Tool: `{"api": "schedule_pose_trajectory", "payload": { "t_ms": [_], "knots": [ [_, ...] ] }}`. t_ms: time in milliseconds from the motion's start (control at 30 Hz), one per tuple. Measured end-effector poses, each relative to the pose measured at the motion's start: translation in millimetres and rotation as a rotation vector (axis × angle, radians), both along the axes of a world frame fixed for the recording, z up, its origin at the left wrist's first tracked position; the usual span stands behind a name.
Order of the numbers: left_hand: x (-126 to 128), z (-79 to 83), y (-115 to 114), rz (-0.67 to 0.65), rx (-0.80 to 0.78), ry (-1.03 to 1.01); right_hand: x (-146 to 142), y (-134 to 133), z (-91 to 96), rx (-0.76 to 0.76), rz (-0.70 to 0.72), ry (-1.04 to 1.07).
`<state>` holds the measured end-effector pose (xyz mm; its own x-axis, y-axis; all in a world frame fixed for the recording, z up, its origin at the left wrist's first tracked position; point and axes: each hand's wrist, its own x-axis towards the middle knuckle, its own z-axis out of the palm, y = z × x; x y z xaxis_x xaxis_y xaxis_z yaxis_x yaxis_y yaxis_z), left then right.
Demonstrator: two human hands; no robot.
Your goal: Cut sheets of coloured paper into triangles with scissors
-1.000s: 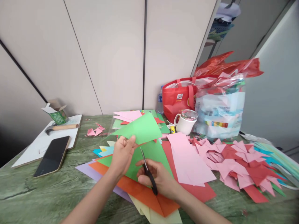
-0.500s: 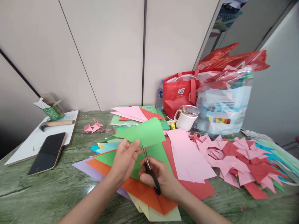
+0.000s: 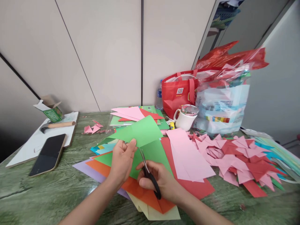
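Note:
My left hand (image 3: 123,156) pinches the near edge of a green sheet of paper (image 3: 142,131), which is lifted and bends away from me. Black-handled scissors (image 3: 150,177) sit in my right hand (image 3: 159,179), fingers wrapped round the loops. Their blades point up toward the sheet's near edge, just right of my left thumb; whether they touch the paper I cannot tell. Beneath both hands lies a fanned stack of coloured paper, with another green sheet (image 3: 154,154), an orange sheet (image 3: 145,195) and a purple sheet (image 3: 87,168).
Pink strips (image 3: 187,156) and a heap of folded pink and red pieces (image 3: 236,156) lie to the right. Behind stand a white mug (image 3: 186,120), a red bag (image 3: 175,93) and a plastic bag (image 3: 222,106). At left are a phone (image 3: 48,154) and a hammer (image 3: 58,125).
The scissors have drawn back slightly from the green sheet, their blades lower and a little left. My left hand and the sheet have shifted slightly left in view.

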<state>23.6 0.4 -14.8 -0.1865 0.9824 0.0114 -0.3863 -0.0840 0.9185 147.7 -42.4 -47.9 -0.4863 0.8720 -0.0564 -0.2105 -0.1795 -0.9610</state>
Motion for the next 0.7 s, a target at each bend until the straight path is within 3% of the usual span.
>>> {"api": "schedule_pose_trajectory", "payload": {
  "t_ms": [700],
  "knots": [
    [10, 4.1, -17, -0.061, -0.142, -0.033, 1, 1, 7.5, 0.083, -0.05, -0.018]
  ]
}}
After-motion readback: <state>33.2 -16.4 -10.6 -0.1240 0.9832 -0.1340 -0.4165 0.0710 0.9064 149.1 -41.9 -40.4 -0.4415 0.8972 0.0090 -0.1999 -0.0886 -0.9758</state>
